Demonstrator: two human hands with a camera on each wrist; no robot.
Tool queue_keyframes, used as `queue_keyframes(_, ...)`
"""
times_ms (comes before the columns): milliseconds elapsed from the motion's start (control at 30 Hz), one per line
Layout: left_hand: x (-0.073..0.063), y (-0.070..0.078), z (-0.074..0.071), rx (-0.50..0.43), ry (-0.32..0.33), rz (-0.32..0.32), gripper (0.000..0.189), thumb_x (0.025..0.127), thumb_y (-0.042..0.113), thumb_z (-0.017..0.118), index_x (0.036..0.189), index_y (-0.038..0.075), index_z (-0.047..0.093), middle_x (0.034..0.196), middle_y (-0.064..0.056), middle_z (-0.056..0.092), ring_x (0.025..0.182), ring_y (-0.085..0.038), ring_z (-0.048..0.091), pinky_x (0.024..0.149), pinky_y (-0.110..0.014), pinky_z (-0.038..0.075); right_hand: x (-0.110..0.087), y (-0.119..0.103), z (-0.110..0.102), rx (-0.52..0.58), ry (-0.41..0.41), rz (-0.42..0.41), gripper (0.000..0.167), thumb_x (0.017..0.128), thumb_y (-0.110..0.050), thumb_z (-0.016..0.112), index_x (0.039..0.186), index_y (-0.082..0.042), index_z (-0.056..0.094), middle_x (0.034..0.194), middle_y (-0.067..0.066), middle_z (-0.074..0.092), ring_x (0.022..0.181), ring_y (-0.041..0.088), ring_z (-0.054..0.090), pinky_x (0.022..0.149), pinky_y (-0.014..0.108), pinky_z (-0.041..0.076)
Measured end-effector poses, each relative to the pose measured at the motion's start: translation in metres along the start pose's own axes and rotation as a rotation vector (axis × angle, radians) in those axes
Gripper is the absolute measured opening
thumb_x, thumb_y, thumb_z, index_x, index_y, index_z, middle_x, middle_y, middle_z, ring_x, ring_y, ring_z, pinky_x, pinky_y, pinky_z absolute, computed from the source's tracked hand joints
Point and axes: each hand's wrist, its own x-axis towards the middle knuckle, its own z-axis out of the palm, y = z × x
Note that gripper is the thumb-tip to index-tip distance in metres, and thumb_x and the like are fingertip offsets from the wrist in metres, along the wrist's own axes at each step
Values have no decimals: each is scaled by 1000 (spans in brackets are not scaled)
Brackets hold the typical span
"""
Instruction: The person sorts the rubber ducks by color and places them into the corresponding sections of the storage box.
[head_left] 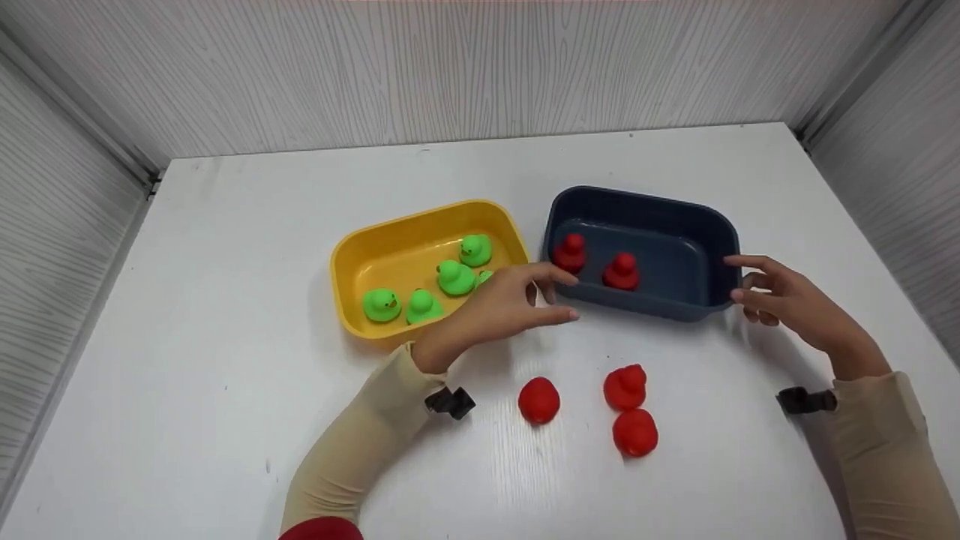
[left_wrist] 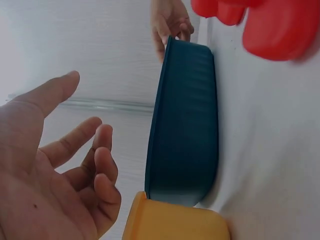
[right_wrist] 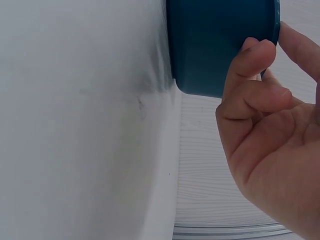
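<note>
My left hand (head_left: pixel 510 300) hovers over the gap between the two bins, its thumb and index finger spread with nothing between them. The tips come near the left front corner of the dark blue bin (head_left: pixel 637 300). At that bin's right end, my right hand (head_left: pixel 802 304) touches the rim with relaxed fingers, the index tip over the inside. Inside the blue bin sit a red rubber duck (head_left: pixel 571 253) and a second red rubber duck (head_left: pixel 622 271). The yellow bin (head_left: pixel 345 277) beneath my left forearm holds several green rubber ducks (head_left: pixel 455 278), partly hidden by the hand.
Nearer me on the white table (head_left: pixel 225 360) lie a red duck (head_left: pixel 539 400), another red duck (head_left: pixel 625 387) and a third red duck (head_left: pixel 635 433). A pale wood-grain panel (head_left: pixel 480 75) stands behind the table, with similar panels at both sides.
</note>
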Motion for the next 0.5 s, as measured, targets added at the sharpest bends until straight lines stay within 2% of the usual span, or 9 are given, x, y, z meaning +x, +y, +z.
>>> queue_keyframes(133,-11,-5,1,4,-89,0,44,82,36,76,122,18,65,84,0,58,80,-21,50,69,-22,39,-1,0,-1,17,7,-15,46,99,-7,50,143,-4,36,80,-7,50,57,17,38,53,38,28)
queue_keyframes(300,-25,-14,-2,-11,-189,-8,49,82,35,76,125,17,62,85,-7,55,87,-31,50,70,-23,35,-1,1,0,23,5,-18,46,99,-7,51,143,-4,37,81,-7,50,57,15,39,53,36,29)
queue_keyframes(367,-31,-18,-3,-9,-220,-10,50,82,36,76,125,17,62,84,-6,54,85,-29,49,68,-23,34,0,1,0,17,4,-12,45,99,-8,51,142,-5,37,81,-7,50,58,15,40,53,36,30)
queue_keyframes(500,-42,-25,-3,22,-281,6,47,81,38,76,123,19,65,79,3,53,74,-17,46,64,-22,33,-1,0,1,16,4,0,45,99,-9,51,142,-7,38,81,-7,50,58,13,40,54,37,29)
